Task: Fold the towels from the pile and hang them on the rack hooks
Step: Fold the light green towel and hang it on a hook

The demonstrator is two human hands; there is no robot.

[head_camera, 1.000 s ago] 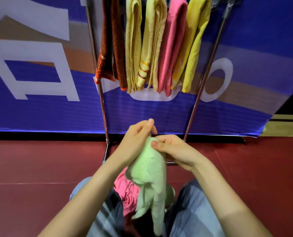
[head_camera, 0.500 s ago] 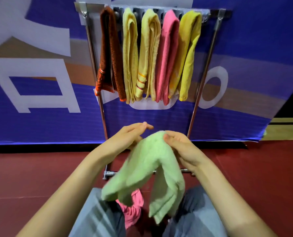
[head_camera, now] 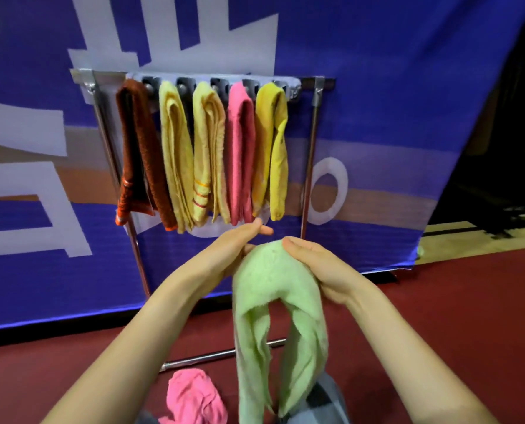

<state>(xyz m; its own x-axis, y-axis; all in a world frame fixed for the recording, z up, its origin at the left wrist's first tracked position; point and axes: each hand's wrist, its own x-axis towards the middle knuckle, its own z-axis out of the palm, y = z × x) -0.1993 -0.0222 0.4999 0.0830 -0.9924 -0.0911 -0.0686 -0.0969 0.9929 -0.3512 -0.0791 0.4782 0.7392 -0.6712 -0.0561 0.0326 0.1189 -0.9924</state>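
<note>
A light green towel (head_camera: 276, 289) hangs doubled over, both ends pointing down, in front of my knees. My right hand (head_camera: 313, 264) grips its top fold from the right. My left hand (head_camera: 236, 246) is at the towel's upper left with its fingers stretched out straight, touching the edge without gripping. Straight ahead stands the metal rack (head_camera: 308, 166) with a hook bar (head_camera: 212, 84) on top. Several folded towels hang from it: a brown towel (head_camera: 138, 154), two pale yellow ones, a pink towel (head_camera: 241, 154) and a bright yellow towel (head_camera: 273, 148). A crumpled pink towel (head_camera: 193, 396) lies on my lap.
A blue banner (head_camera: 377, 117) with white shapes stands right behind the rack. The rack's base bar (head_camera: 212, 356) lies on the dark red floor (head_camera: 469, 316) just beyond my knees. A dark gap opens at the far right.
Both hands rose toward the rack with the green towel. Its left end dropped, and it now hangs as two even halves. The left hand let go and straightened its fingers.
</note>
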